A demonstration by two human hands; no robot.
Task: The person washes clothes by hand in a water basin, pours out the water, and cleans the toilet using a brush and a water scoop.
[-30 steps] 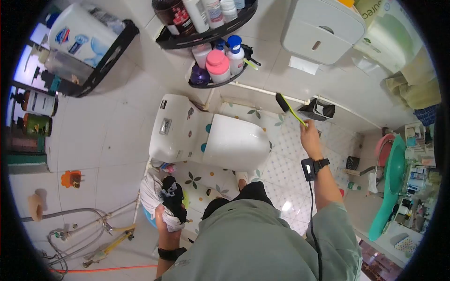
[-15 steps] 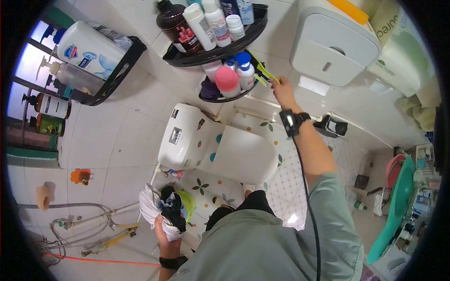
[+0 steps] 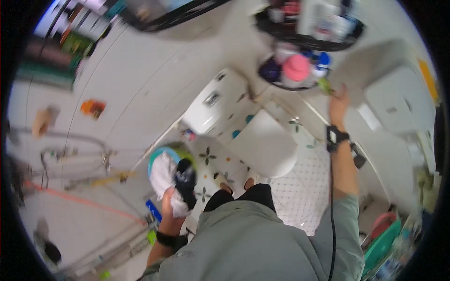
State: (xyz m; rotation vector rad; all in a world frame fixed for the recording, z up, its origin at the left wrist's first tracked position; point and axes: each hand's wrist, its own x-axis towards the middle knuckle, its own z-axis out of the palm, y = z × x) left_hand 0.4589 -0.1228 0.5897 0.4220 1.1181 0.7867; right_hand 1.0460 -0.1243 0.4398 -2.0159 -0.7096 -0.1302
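My left hand (image 3: 169, 206) is closed around a bundle of clothes, with white cloth (image 3: 162, 172) and black cloth (image 3: 185, 180) hanging over a bucket with a blue rim (image 3: 171, 152). At the right end of the lower corner shelf (image 3: 300, 88), my right hand (image 3: 338, 104) reaches up with its fingers pinched at a lime-green handled tool (image 3: 325, 85). Blur hides the tool's exact kind. A jar with a pink lid (image 3: 296, 68) and blue-capped bottles (image 3: 322, 63) stand beside it on that shelf.
A toilet with a closed lid (image 3: 267, 145) stands ahead of my feet. Above is an upper corner shelf (image 3: 314, 41) with bottles. A white paper dispenser (image 3: 398, 100) hangs at the right. Hoses and pipes (image 3: 101, 178) run along the left wall; a green basin (image 3: 382, 248) is lower right.
My view has turned left, so the shelves and toilet appear farther right. The bucket under the clothes now shows more. Both hands keep their places at the clothes and the shelf.
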